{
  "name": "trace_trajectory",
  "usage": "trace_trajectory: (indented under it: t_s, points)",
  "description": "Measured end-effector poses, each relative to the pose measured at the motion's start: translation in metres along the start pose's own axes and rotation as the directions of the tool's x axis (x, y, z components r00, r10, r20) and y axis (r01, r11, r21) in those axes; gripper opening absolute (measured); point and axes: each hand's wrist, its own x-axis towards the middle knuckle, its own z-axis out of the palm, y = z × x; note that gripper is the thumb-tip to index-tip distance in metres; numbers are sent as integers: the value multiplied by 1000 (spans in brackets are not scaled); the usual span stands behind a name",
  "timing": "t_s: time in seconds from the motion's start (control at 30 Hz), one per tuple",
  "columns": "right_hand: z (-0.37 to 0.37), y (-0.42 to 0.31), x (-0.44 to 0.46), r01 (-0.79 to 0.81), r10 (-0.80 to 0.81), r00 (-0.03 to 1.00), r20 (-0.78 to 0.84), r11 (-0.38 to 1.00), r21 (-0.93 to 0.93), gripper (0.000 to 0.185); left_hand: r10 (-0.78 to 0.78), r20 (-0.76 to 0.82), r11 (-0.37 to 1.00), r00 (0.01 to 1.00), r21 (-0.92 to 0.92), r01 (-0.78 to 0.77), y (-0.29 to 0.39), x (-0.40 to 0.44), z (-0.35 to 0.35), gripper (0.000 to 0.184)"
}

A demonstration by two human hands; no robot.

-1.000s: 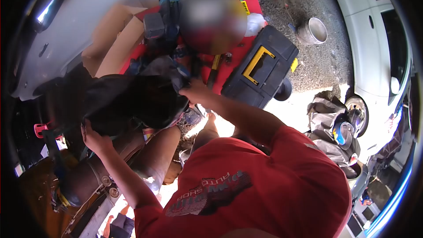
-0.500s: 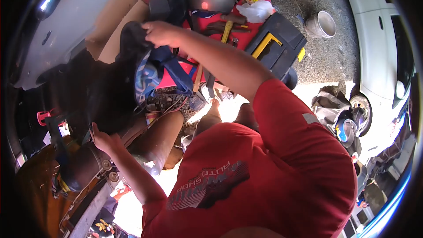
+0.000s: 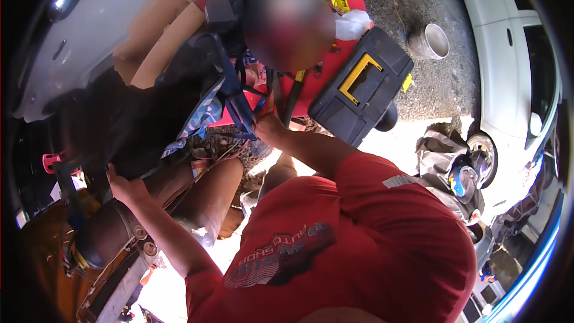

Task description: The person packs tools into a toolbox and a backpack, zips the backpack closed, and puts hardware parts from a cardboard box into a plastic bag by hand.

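Left hand (image 3: 125, 186): pinching the near edge of the dark bag (image 3: 158, 110) in its grip
Right hand (image 3: 269, 128): curled at the blue strap (image 3: 238, 106); cannot tell whether gripping it
Dark bag: just beside the cardboard (image 3: 169, 45), left of the red surface (image 3: 354, 0)
Toolbox (image 3: 362, 87): tilted, yellow-handled, right of the strap

Sunlit ground (image 3: 397, 143) burned white, deep shadow at left, dark fisheye-curved edges, round blur near top
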Motion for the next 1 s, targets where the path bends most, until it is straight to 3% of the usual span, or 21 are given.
trace_trajectory:
  t_s: [0.07, 0.17, 0.2, 0.23, 0.3, 0.33, 0.4, 0.47, 0.5, 0.53, 0.57, 0.6, 0.67, 0.8, 0.83, 0.87, 0.93, 1.0]
  points:
    - [25, 8, 4, -3, 5, 1000, -21, 997, 80, 23, -85, -65, 996, 994, -8, 84, 7, 10, 4, 41]
    - [43, 24, 2, -38, 42, 999, -32, 993, 109, 19, -133, -30, 991, 991, -24, 133, 5, 53, -10, 41]
    - [40, 25, 3, -137, 131, 991, 38, 958, 253, 19, -133, -31, 991, 991, -25, 133, 6, 48, -3, 41]
    - [24, 30, 1, -133, 127, 991, 40, 958, 254, 19, -131, -29, 991, 991, -10, 130, 11, 35, 10, 41]
    - [-37, 44, -3, 73, -72, 997, -20, 996, 58, 20, -132, -38, 991, 990, 6, 132, 10, 34, 14, 41]
    - [-52, 53, 3, -64, 48, 996, 71, 968, 242, 30, -135, 12, 991, 991, -2, 135, 9, 43, 10, 41]
    - [-76, 82, 7, -52, 212, 943, -255, 855, 516, 16, -137, 51, 990, 989, -9, 138, 6, 47, 12, 41]
    - [-96, 121, 22, -164, 460, 855, -242, 681, 714, 14, -104, 6, 995, 995, 10, 104, 11, 34, 25, 40]
    - [-113, 149, 30, -307, 556, 828, 63, 357, 882, 9, -101, -15, 995, 995, 7, 101, 11, 31, 26, 40]
    - [-130, 165, 28, -162, 611, 776, 159, -50, 985, 11, -104, 41, 995, 994, 8, 104, 13, 29, 29, 39]
    - [-132, 187, 29, -119, 622, 750, 227, -210, 970, 14, -105, 99, 994, 990, 9, 105, 15, 26, 31, 39]
    - [-150, 197, 23, 5, 584, 786, 200, -330, 944, 16, -98, 84, 995, 992, 4, 98, 16, 19, 35, 39]
    - [-172, 211, 12, 68, 574, 808, 136, -319, 945, 16, -90, 241, 996, 966, 38, 83, 16, -1, 43, 40]
    - [-246, 210, -20, 141, 670, 740, 63, -245, 959, 11, -43, 218, 993, 975, 118, 18, 0, -43, 45, 34]
    - [-267, 207, -28, 154, 675, 737, 13, -187, 970, 11, -21, 326, 984, 945, 175, -39, -7, -52, 42, 31]
    - [-287, 203, -37, 99, 694, 719, 22, -134, 986, 10, -7, 431, 969, 902, 225, -101, -11, -62, 41, 27]
    - [-332, 195, -51, -74, 682, 730, 26, 41, 996, 9, -8, 452, 968, 892, 228, -106, -16, -86, 46, 27]
    - [-372, 187, -54, -178, 632, 771, 79, 95, 979, 6, -9, 471, 966, 882, 231, -114, -18, -97, 43, 27]
